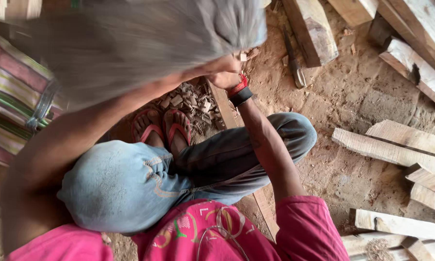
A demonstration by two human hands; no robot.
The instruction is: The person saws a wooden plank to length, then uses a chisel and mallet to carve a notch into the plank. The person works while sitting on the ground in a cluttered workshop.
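A person sits low on sandy ground, seen from above, in a pink shirt and blue jeans with knees drawn up in the middle of the frame. The right hand (225, 77), just above centre, is closed around a narrow wooden plank (225, 107) that runs down from the hand, passes behind the right knee and comes out again near the lower middle of the frame; a red thread and a black band circle that wrist. The left forearm crosses the left half of the frame diagonally, and the left hand (229, 62) seems to sit right beside the right one, though a large blurred grey shape (145, 38) smeared across the upper left covers most of it, so I cannot tell whether it is open or gripping anything. Just below and left of the hands lies a heap of pale wood chips (191, 101), and under that are two feet in red flip-flops (163, 129). A dark metal tool (294, 58) lies on the sand in the upper middle, beside a thick timber block (311, 29). Rough-sawn planks (396, 150) are scattered down the right side, and striped cloth (9, 106) shows at the left edge.
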